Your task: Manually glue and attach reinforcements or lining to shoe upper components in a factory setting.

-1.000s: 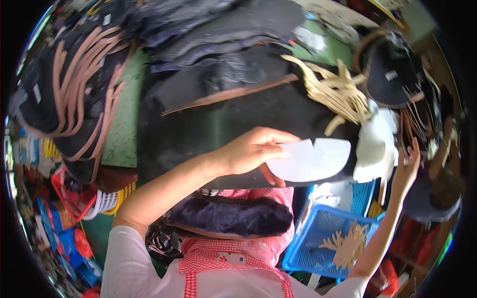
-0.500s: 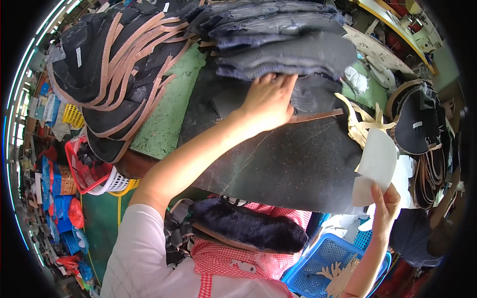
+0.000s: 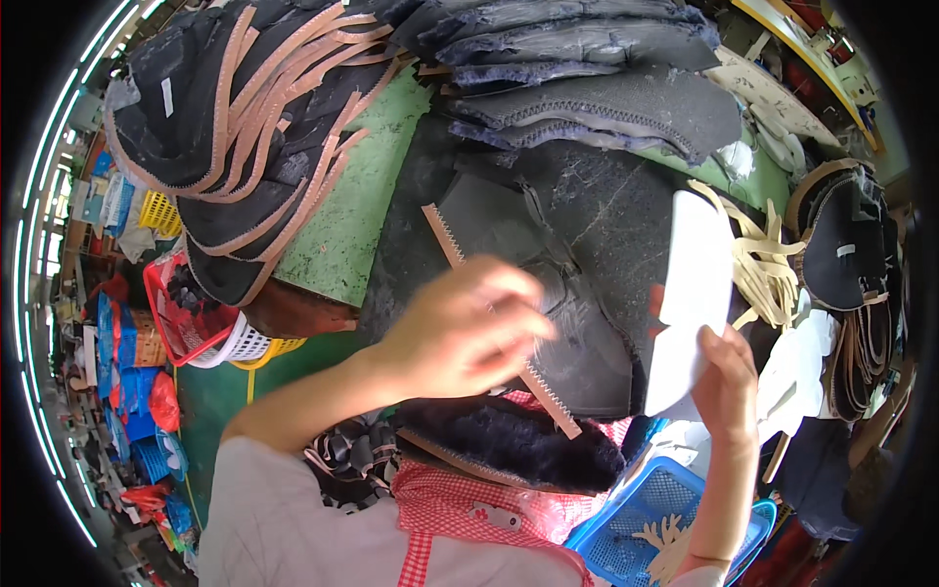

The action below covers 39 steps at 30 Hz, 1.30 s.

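My right hand (image 3: pixel 729 377) pinches a stiff white sheet piece (image 3: pixel 696 264) with a curved outline, held up over the right side of the dark work surface (image 3: pixel 626 205). My left hand (image 3: pixel 469 333) is smeared by motion, and its fingers look partly bent. It hovers over or touches a dark grey cut piece (image 3: pixel 587 357) with a brown zigzag-stitched strip (image 3: pixel 445 235) along one edge; whether it grips the piece cannot be made out. Nearer to me, a dark furry piece (image 3: pixel 518 455) with a brown edge lies on my lap.
Dark fur-backed pieces (image 3: pixel 587 108) are stacked at the far side. Black pieces with brown strips (image 3: pixel 245 147) pile up at the left. Cream strips (image 3: pixel 768 264) and more white pieces (image 3: pixel 802 362) lie at the right. A blue basket (image 3: pixel 626 528) stands below my right arm.
My left hand has come back from the far stack toward me. The dark piece with the brown strip now lies nearer and turned. My right hand has brought the white piece leftward.
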Motion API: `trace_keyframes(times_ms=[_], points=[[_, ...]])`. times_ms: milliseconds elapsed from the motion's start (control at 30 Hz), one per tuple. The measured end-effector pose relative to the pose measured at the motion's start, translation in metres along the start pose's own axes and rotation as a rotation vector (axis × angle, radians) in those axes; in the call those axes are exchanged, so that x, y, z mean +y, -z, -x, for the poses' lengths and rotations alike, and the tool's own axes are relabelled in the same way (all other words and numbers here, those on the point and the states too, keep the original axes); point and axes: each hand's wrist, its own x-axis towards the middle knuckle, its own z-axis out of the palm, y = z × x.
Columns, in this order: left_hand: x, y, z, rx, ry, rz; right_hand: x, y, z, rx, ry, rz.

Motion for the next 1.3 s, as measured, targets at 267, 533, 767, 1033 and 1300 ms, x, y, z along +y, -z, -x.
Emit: trace_keyframes(times_ms=[267, 533, 767, 1033, 1300], points=[[0.009, -0.015, 0.054, 0.296, 0.658, 0.426, 0.041, -0.045, -0.003, -0.224, -0.386, -0.134], [0.058, -0.003, 0.035, 0.1, 0.339, 0.53, 0.015, -0.017, 0.044, -0.034, 0.152, -0.144], [0.055, -0.042, 0.014, 0.124, 0.414, 0.97, 0.0, -0.081, 0.057, 0.072, 0.296, 0.22], [0.057, -0.031, 0.003, -0.114, 0.459, 0.93, -0.003, -0.069, 0.048, 0.092, 0.246, 0.473], [0.058, -0.032, -0.001, -0.197, 0.407, 0.832, -0.001, -0.074, 0.042, 0.182, 0.208, 0.458]])
